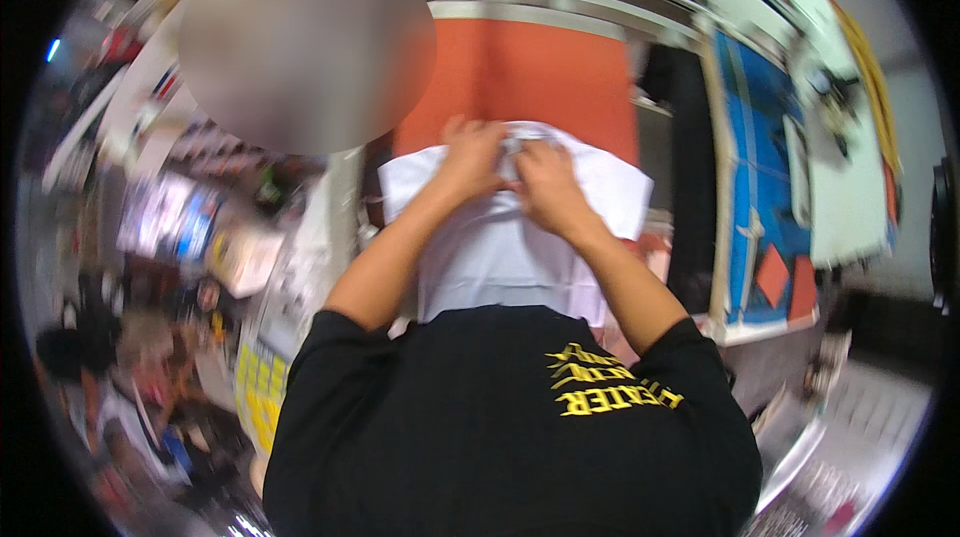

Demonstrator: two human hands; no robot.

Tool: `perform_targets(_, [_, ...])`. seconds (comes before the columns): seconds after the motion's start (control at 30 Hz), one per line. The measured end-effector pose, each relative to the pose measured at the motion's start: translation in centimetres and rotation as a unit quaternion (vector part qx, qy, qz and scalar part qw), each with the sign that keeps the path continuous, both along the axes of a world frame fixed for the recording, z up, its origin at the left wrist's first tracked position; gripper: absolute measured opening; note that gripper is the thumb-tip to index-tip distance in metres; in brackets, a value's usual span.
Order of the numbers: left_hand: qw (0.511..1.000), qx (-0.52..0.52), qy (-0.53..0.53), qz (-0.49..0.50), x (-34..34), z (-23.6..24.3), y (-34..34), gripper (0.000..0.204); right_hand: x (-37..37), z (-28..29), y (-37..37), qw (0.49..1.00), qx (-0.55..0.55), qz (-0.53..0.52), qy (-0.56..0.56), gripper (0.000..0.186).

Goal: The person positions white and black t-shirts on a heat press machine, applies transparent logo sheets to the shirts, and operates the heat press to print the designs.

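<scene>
At the left of the frame, a bright coloured panel (168,215) shows among blurred clutter, and below it, toward the lower left, is a yellow and grey thing (262,377) that is too smeared for me to name. Just left of the middle, my left hand (472,159) rests on the upper part of the white cloth (490,257), fingers bent; whether they pinch it I cannot tell. The cloth lies spread in the centre of the frame, its lower edge reaching my black shirt (500,427) and its upper part lying over the orange board (560,67), which fills the upper middle. Close beside my left hand, my right hand (548,182) bends its fingers at the same part of the cloth; I cannot tell how firmly they close. Right of the cloth runs a long black strip (692,187), then a blue board (750,177) with two small orange pieces (771,277) near its lower end. At the upper right stands a pale table (855,157), a yellow band (868,87) along its far edge.
</scene>
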State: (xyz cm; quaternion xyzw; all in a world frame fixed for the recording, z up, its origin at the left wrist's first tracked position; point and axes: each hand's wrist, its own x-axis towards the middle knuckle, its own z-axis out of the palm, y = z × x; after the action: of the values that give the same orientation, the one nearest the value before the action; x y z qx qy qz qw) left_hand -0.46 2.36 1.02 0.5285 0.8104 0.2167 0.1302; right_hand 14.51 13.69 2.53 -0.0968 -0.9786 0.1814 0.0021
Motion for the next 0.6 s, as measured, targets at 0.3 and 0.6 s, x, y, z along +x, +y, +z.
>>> perform_targets(0.3, [0.92,0.365,-0.028,0.143,4.4,-1.5,-7.0,0.027,-1.9,-0.5,-0.3,0.991,0.11,-0.059,0.051,0.056])
perform_targets(0.6, [0.75,0.209,-0.018,0.627,7.3,-10.7,-32.1,0.009,-2.6,-3.0,-3.2,0.976,0.163,-0.092,0.113,0.069])
